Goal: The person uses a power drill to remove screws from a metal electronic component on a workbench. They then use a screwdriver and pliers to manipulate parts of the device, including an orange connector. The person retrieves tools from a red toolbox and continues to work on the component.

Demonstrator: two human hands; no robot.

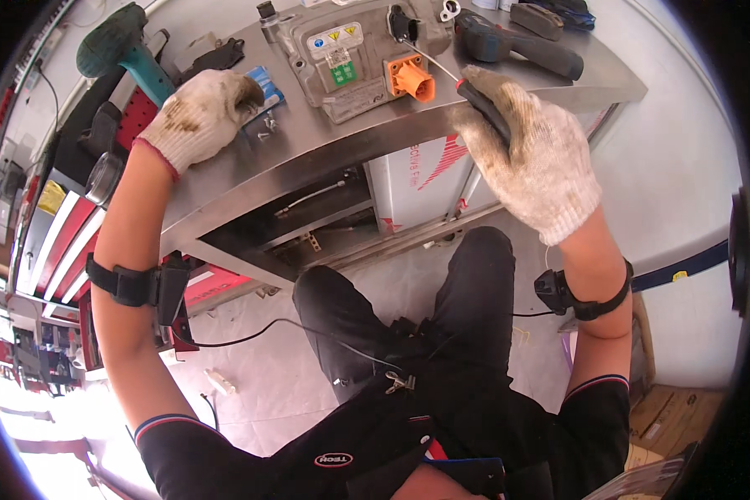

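Observation:
My right hand (542,158), in a soiled white knit glove, grips a screwdriver (485,107) by its black and red handle. The screwdriver's thin shaft slants up and left to a black fitting (403,25) on a grey metal housing (296,46); whether the tip sits in a screw is too small to tell. An orange connector (412,80) juts from the housing's front. My left hand (196,117), gloved alike, rests on the bench left of the housing with curled fingers. Beside its fingertips lie a blue packet (267,88) and several small screws (267,127). Anything inside those fingers is hidden.
The housing stands on a metal workbench (325,137) with open shelves below. A teal power tool (125,54) stands at the far left, and a dark power tool (517,46) lies at the right. Red tool drawers (62,250) stand left; a cable (258,329) crosses my lap.

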